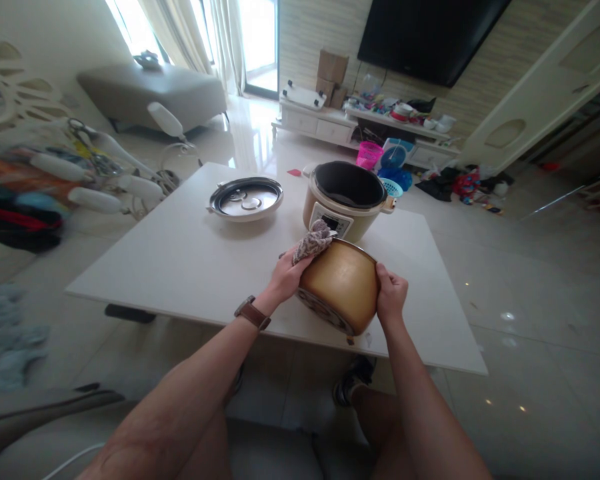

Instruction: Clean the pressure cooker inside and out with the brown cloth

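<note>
White worktop [190, 267] edge: left hand [286, 277] clamps cloth [313, 242] against tilted pot [341, 285], right hand [391, 293] grips its side; pot overhangs, a slipped grip could drop it.

Bare forearms; a brown-strapped wristwatch [253, 313] (left wrist); dark sneaker [350, 383] on 1 foot.
</note>
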